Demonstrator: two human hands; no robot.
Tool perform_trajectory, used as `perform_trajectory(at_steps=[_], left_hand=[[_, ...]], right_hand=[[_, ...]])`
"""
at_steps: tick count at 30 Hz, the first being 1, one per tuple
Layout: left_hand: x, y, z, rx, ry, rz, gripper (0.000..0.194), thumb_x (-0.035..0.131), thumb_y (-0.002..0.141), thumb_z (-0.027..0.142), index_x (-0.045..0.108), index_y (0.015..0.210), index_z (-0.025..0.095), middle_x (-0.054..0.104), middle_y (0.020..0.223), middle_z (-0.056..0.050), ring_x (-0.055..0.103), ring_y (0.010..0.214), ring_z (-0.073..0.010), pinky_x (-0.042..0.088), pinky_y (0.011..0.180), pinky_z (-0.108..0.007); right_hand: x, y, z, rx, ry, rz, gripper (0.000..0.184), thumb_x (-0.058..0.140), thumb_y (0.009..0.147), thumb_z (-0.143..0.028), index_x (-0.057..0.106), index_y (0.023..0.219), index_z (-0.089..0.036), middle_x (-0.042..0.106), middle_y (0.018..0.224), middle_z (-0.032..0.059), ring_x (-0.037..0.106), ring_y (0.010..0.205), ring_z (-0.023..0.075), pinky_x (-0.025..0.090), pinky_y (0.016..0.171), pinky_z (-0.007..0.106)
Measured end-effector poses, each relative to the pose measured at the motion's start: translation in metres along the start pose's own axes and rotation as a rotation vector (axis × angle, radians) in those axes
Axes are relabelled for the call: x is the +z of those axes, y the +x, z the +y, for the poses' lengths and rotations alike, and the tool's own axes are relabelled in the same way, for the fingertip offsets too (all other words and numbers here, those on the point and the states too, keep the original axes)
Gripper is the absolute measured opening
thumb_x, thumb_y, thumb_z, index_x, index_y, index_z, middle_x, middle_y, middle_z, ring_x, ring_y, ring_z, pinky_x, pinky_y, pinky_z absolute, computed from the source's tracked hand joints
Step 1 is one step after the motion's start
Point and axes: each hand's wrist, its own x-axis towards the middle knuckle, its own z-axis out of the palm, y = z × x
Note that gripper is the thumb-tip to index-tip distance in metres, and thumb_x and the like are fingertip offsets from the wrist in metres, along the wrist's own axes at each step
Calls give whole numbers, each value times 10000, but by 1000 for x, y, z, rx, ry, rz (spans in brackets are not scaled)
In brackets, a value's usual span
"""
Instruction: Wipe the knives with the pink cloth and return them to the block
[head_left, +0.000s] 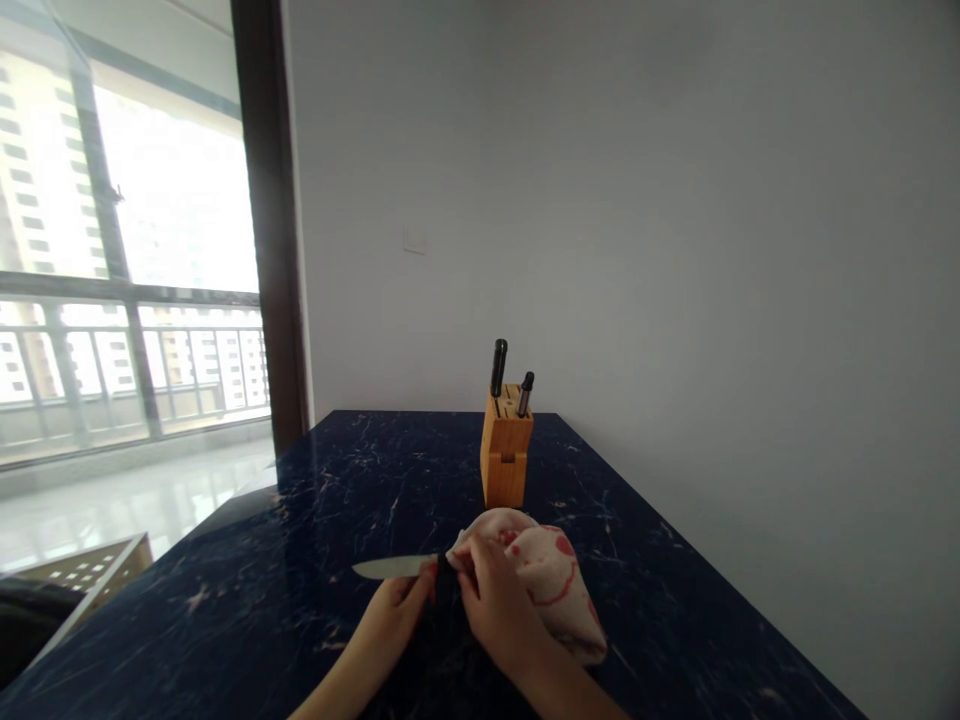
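Barely visible between the hands point(395, 607) point(491, 598), the knife handle point(443, 580)

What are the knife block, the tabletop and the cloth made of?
The knife block looks like smooth, pale wood, judging by its honey colour. The tabletop is glossy, dark-blue, light-veined: marble, or an imitation. The cloth seems soft fabric, from its loose folds.

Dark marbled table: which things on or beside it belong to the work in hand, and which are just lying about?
In the work:
- kitchen knife, held in the left hand
- red-patterned cloth, gripped by the right hand

Apparently just there, untouched:
- wooden knife block, with black handles sticking out
- perforated beige panel beside the table, purpose unclear
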Motion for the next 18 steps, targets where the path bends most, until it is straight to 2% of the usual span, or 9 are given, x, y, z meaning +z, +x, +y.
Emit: perform_trajectory(at_steps=[4,11,14,18], left_hand=[[0,-1,-2,66,-18,-44,381,439,745,511,553,573,191,505,493,30,495,559,-161,372,551,-245],[1,4,-8,-27,5,19,475,437,691,616,505,494,190,393,407,55,406,431,-124,314,452,-239],[0,3,-4,-61,-2,36,499,450,656,654,506,485,188,382,387,57,389,402,-117,289,424,-236],[1,1,0,-69,-25,36,501,475,635,658,515,482,182,401,391,53,404,412,-118,295,426,-234]], right_hand=[[0,-2,-7,-61,15,-15,213,421,771,-54,491,902,-207,576,909,40,541,870,174,422,793,328],[0,3,0,33,-86,-9,255,414,698,-1,486,839,-201,589,846,28,549,829,184,376,856,398],[2,3,6,66,-142,-24,264,395,680,9,484,815,-199,584,833,39,542,822,194,392,816,388],[-3,2,4,7,-274,33,314,429,642,-16,487,884,-208,555,880,55,496,873,225,374,818,410]])
